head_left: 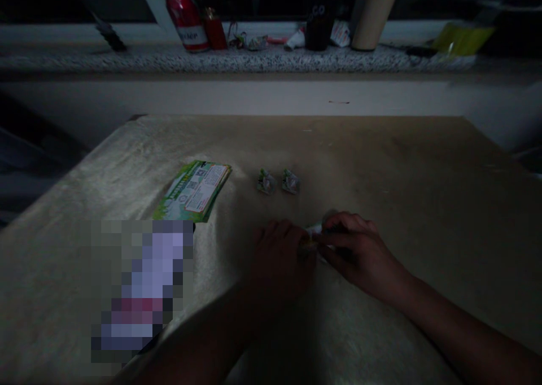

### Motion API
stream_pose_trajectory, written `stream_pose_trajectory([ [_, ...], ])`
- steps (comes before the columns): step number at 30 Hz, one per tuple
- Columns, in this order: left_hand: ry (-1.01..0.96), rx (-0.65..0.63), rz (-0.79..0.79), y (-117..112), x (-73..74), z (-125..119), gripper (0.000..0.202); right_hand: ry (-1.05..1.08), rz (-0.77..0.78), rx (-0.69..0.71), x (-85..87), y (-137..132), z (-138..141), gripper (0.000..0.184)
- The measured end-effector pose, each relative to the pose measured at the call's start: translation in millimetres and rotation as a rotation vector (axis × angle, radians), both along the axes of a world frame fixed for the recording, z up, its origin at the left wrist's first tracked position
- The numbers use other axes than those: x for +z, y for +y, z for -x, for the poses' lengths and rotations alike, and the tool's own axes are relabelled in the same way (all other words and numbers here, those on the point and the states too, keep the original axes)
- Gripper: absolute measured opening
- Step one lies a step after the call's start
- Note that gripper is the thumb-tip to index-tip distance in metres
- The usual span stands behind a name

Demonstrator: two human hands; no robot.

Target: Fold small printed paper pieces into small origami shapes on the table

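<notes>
Low over the table, my left hand (282, 255) rests with its fingers curled against a small, shiny, whitish piece (314, 228), dim and partly hidden. From the right, my right hand (359, 249) pinches the same piece, its thumb and fingertips meeting close to my left hand. Beyond the hands, two small folded pieces (266, 182) with green and pale print lie side by side. To the left lies a stack of green printed sheets (192, 192), with text and square codes on the top one.
A phone-like object (154, 278), blurred into blocks, lies at the front left of the table (381, 159). On the stone sill (262, 62) behind stand a red can (186, 23), a red lighter-like item (215, 30), a dark cup (319, 26) and a tan tube (376, 15).
</notes>
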State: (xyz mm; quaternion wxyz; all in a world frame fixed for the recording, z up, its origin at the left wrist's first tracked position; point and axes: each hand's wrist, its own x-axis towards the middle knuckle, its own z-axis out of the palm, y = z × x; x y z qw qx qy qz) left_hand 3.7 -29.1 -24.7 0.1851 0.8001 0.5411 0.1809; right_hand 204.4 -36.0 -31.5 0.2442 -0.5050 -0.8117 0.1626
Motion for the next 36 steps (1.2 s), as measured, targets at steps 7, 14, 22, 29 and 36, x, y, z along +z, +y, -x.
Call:
stream_pose_trajectory([
  [7, -0.025, -0.009, 0.014, 5, 1.1, 7, 0.016, 0.007, 0.005, -0.082, -0.3, 4, 7, 0.011],
  [14, -0.006, -0.017, -0.018, 3, 0.7, 6, 0.011, 0.020, 0.005, -0.099, -0.6, 7, 8, 0.012],
  [22, 0.011, -0.012, -0.035, 3, -1.1, 4, 0.009, 0.031, 0.003, -0.025, -4.9, 11, 4, 0.013],
  [29, 0.019, -0.014, 0.000, 3, 1.0, 4, 0.014, -0.014, 0.068, 0.114, 3.4, 9, -11, 0.034],
  [36, 0.050, 0.008, -0.026, 2, -0.4, -1, 0.021, -0.041, 0.082, 0.154, 6.1, 10, -14, 0.045],
])
